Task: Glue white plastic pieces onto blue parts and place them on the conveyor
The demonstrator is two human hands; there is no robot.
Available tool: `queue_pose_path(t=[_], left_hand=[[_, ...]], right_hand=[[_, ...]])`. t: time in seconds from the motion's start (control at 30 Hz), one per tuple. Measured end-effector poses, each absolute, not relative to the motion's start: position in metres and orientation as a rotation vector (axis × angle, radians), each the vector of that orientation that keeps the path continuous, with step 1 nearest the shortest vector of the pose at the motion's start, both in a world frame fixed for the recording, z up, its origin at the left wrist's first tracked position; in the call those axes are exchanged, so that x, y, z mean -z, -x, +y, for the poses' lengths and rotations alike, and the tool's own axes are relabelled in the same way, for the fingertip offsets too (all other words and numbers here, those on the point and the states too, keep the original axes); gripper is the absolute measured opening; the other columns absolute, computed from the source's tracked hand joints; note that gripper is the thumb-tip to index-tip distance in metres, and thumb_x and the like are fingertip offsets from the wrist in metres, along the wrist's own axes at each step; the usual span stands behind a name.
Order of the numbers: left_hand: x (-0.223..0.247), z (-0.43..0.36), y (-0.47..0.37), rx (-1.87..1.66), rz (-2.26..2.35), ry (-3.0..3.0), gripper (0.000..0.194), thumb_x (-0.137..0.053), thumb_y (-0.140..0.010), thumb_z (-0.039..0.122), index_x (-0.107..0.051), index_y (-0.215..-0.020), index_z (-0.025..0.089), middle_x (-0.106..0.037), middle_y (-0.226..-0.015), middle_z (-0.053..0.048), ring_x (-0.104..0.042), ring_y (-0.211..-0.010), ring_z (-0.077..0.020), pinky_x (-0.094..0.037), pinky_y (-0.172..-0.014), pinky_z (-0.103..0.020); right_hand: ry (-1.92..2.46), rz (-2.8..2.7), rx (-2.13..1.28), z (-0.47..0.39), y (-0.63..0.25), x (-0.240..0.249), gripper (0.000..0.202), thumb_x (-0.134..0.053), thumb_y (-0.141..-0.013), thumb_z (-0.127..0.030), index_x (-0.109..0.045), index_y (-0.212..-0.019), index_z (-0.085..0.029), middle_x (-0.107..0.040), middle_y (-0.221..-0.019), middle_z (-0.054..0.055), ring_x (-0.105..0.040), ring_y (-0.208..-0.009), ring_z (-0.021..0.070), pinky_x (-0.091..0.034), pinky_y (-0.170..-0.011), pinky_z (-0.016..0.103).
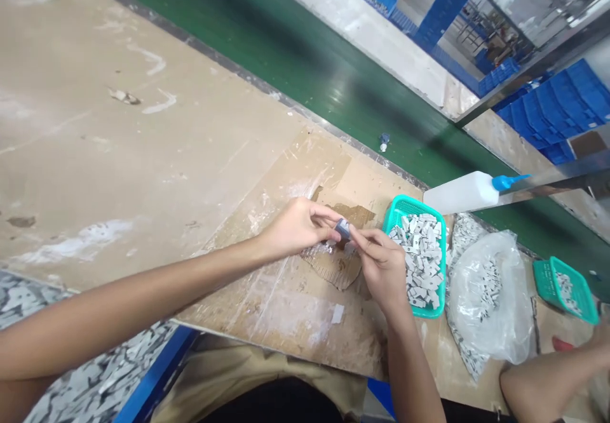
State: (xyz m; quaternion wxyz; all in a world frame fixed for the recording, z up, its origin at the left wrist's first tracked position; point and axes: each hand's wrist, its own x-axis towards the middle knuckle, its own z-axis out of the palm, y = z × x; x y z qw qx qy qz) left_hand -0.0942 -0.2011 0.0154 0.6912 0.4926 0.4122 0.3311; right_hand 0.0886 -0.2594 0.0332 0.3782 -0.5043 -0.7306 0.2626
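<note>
Left hand [301, 225] beside right hand [382, 263], both in pinch grips.

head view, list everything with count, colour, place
small part: 1, blue-grey, held, centre
large basket: 1, teal, right of centre
basket pieces: many, grey-white, in large basket
small basket: 1, teal, far right
bottle: 1, white, blue-tipped, beyond large basket
plastic bag: at least 1, clear, between baskets
heaped pieces: many, grey-white, lower left
table: 1, tan, left and centre
belt: 1, green, beyond table
belt piece: 1, dark and white, on belt
crates: several, blue, upper right
co-worker's arm: 1, bare, lower right
left hand: 1, bare, centre
right hand: 1, bare, centre
</note>
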Motion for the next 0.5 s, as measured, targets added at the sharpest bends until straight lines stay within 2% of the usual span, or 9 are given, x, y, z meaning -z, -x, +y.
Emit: queue_pose_path(t=[0.13, 0.27, 0.4, 0.5], left_hand=[[-0.017, -0.204, 0.09, -0.793, 0.963, -0.991, 0.031, -0.083, -0.059, 0.024, -0.077, -0.088, 0.015, -0.075, -0.079, -0.007, -0.068, -0.067, -0.0179, -0.055, -0.064, -0.027], [-0.027, -0.199, 0.092, -0.936, 1.02, -0.843, 0.041, -0.087, -0.06, 0.035, -0.076, -0.094, 0.016, -0.075, -0.088, -0.01, -0.067, -0.07, -0.0172, -0.054, -0.064, -0.027], [-0.03, -0.164, 0.105, -0.981, 1.037, -0.837, 0.048, -0.089, -0.054, 0.043, -0.076, -0.09, 0.015, -0.074, -0.092, -0.009, -0.067, -0.078, -0.0181, -0.055, -0.072, -0.027], [-0.028, -0.114, 0.118, -0.962, 1.216, -1.013, 0.052, -0.089, -0.053, 0.043, -0.075, -0.093, 0.013, -0.073, -0.092, -0.01, -0.066, -0.076, -0.0179, -0.054, -0.067, -0.025]], right_hand=[[1.358, -1.862, -0.688, -0.257, -0.113, -0.051, 0.035, -0.053, -0.094, -0.017, -0.068, -0.122, -0.033, -0.072, -0.112, 0.002, -0.066, -0.102, 0.0166, -0.052, -0.09, 0.03], [1.727, -1.798, -0.356, -0.256, -0.155, -0.058, 0.032, -0.051, -0.096, -0.025, -0.068, -0.123, -0.028, -0.07, -0.116, 0.006, -0.063, -0.107, 0.022, -0.05, -0.094, 0.037], [1.921, -1.874, -0.31, -0.254, -0.176, -0.04, 0.032, -0.058, -0.087, -0.02, -0.072, -0.115, -0.025, -0.069, -0.104, 0.008, -0.064, -0.099, 0.0241, -0.051, -0.089, 0.037], [1.913, -1.902, -0.326, -0.255, -0.173, -0.024, 0.034, -0.063, -0.08, -0.014, -0.074, -0.111, -0.024, -0.067, -0.098, 0.007, -0.064, -0.095, 0.0231, -0.051, -0.087, 0.034]])
